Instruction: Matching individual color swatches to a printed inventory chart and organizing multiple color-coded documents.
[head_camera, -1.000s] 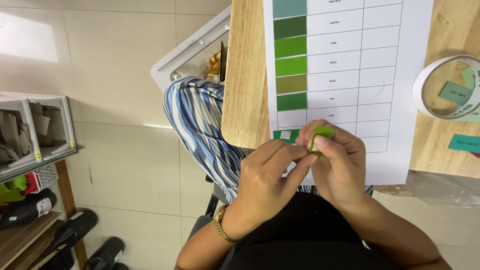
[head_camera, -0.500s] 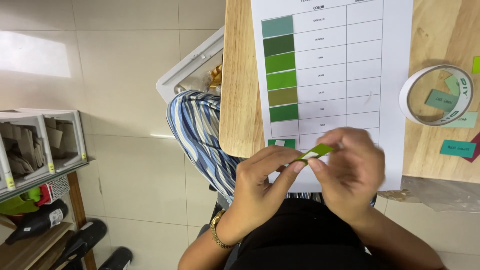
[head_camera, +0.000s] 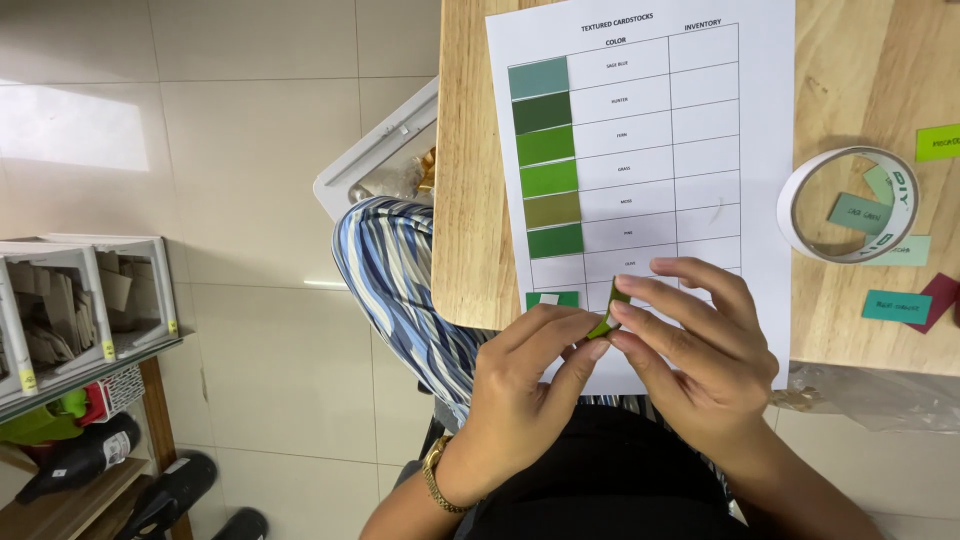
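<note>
Both my hands pinch a small green card piece (head_camera: 607, 318) over the near edge of a white chart sheet (head_camera: 650, 150). My left hand (head_camera: 525, 390) holds it from below with thumb and fingers; a gold bracelet sits on that wrist. My right hand (head_camera: 700, 355) grips it from the right with its fingertips. The sheet carries a column of green swatches (head_camera: 545, 170) glued beside table rows, and one more dark green swatch (head_camera: 552, 299) lies just left of my fingers.
The sheet lies on a wooden table (head_camera: 470, 200). A roll of white tape (head_camera: 850, 205) stands at the right among loose coloured card labels (head_camera: 895, 305). A blue striped cloth (head_camera: 400, 290) hangs by the table edge. A white tray (head_camera: 385, 150) and a shelf (head_camera: 80, 300) stand over the tiled floor.
The view has shifted, so the sheet and tape roll sit further right and lower. My hands have stayed together on the green piece, turning it slightly between the fingertips.
</note>
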